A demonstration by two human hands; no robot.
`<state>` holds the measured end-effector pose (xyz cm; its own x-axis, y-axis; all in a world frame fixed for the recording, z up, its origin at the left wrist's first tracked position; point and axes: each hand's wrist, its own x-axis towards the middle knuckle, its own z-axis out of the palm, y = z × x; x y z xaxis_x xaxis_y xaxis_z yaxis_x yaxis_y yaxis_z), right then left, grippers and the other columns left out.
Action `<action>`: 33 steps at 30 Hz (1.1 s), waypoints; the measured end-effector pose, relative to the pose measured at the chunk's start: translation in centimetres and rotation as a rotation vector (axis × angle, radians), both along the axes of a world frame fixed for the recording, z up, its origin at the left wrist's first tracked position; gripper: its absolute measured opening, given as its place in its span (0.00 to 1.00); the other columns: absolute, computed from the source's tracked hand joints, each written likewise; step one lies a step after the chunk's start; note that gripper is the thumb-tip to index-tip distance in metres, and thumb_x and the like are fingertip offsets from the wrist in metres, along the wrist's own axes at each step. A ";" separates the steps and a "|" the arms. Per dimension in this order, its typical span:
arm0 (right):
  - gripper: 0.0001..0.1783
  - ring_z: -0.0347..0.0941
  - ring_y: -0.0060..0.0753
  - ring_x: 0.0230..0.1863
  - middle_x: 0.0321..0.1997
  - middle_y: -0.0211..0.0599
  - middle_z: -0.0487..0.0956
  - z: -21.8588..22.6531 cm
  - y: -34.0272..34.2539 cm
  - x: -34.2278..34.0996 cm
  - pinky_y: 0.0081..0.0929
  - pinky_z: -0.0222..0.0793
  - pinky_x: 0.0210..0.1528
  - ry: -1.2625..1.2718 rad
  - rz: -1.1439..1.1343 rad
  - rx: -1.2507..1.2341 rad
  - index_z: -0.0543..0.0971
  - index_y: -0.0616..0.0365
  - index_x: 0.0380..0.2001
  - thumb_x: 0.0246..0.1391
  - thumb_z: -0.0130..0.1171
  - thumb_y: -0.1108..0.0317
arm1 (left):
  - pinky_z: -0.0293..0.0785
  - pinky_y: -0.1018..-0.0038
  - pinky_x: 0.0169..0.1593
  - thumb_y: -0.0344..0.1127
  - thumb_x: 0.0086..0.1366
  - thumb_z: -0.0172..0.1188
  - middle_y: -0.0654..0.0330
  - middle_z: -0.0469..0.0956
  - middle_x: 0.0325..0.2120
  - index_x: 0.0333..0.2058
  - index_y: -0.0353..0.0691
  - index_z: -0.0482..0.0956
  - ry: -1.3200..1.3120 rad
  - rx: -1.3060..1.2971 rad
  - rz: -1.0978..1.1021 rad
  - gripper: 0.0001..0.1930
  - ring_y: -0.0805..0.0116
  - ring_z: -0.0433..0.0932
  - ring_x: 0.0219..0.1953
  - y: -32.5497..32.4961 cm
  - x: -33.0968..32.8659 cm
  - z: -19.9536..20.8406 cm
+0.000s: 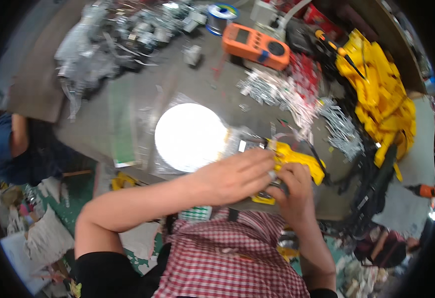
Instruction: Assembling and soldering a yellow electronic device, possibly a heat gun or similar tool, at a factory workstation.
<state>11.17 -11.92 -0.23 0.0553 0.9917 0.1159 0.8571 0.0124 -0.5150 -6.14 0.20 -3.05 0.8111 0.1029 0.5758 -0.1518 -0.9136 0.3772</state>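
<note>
Close together at the table's front edge, both my hands work on a yellow plastic housing (302, 165). My left hand (240, 178) reaches across from the left, its fingers lying together over the housing's near left side. On the other side my right hand (295, 187) has its fingers and thumb curled in against it. Between the fingertips something small and dark shows, too covered to name. A second bit of yellow (263, 199) peeks out below the hands. Left of them, a glaring white disc (190, 138) lies on clear plastic film.
An orange multimeter (252, 45) and a solder spool (221, 20) stand at the back. Right of centre lie white and red wire bundles (277, 94), grey leads (341, 130) and a yellow pile of plastic parts (376, 94). Bagged metal parts (90, 54) fill the back left.
</note>
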 end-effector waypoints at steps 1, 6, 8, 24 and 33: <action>0.18 0.66 0.45 0.41 0.37 0.40 0.71 -0.2 0.3 -0.2 0.37 0.63 0.44 0.027 0.021 0.029 0.77 0.59 0.33 0.36 0.70 0.67 | 0.71 0.58 0.54 0.28 0.48 0.57 0.46 0.70 0.47 0.43 0.28 0.71 -0.027 -0.025 0.026 0.20 0.48 0.71 0.52 0.2 -0.4 0.1; 0.22 0.67 0.46 0.41 0.39 0.41 0.72 0.6 -0.4 -0.1 0.38 0.64 0.44 -0.073 -0.016 -0.046 0.77 0.61 0.39 0.40 0.68 0.62 | 0.75 0.64 0.40 0.21 0.44 0.61 0.52 0.75 0.38 0.43 0.39 0.74 0.044 -0.004 0.564 0.23 0.54 0.76 0.40 3.7 -5.1 0.4; 0.22 0.67 0.46 0.42 0.40 0.42 0.72 0.7 -0.6 -0.1 0.38 0.65 0.44 -0.029 -0.008 -0.023 0.77 0.61 0.39 0.39 0.68 0.64 | 0.73 0.65 0.38 0.21 0.54 0.57 0.53 0.75 0.33 0.42 0.38 0.74 0.086 -0.038 0.886 0.15 0.54 0.75 0.34 5.8 -7.2 1.0; 0.11 0.74 0.40 0.37 0.36 0.39 0.75 1.2 1.0 -7.8 0.33 0.72 0.38 0.308 0.413 0.047 0.76 0.60 0.37 0.48 0.61 0.73 | 0.73 0.58 0.36 0.28 0.55 0.56 0.45 0.78 0.29 0.45 0.38 0.68 0.484 -0.490 1.071 0.17 0.46 0.78 0.33 7.4 -12.3 2.6; 0.22 0.75 0.45 0.39 0.41 0.48 0.77 2.3 7.6 -10.1 0.29 0.71 0.42 0.495 0.237 0.310 0.70 0.67 0.51 0.55 0.57 0.68 | 0.62 0.83 0.24 0.27 0.62 0.49 0.65 0.72 0.29 0.42 0.39 0.70 -0.106 -1.421 0.647 0.09 0.77 0.70 0.25 10.3 -12.2 10.2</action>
